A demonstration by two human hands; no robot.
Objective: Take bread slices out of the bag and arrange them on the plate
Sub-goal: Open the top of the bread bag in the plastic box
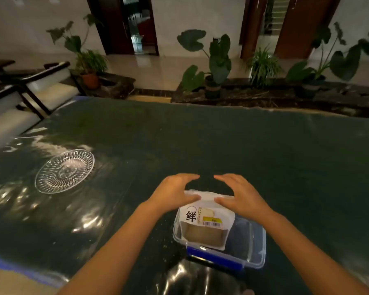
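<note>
Two hands are hovering at the far end of the bread bag [206,220], with fingers spread and curved and nothing gripped between them. The left hand [175,193] is arching its fingers over the bag's top left corner, its thumb lying along the sealed white edge; whether it is pressing there is unclear. The right hand [241,193] is mirroring it on the top right corner, thumb at the same edge, fingertips pointing toward the left hand's with a dark gap between them. The bag is lying closed inside a clear plastic container [254,241] with a blue clasp on its near rim, its label facing up and a brown slice showing through the window. The container is sitting near the person's edge of the dark green table [222,141]. The glass plate [64,171] is standing well apart, to the left and farther out, with nothing on it. Between bag and plate the shiny cover is lying bare, and wide open surface is stretching ahead to the table's far edge.
</note>
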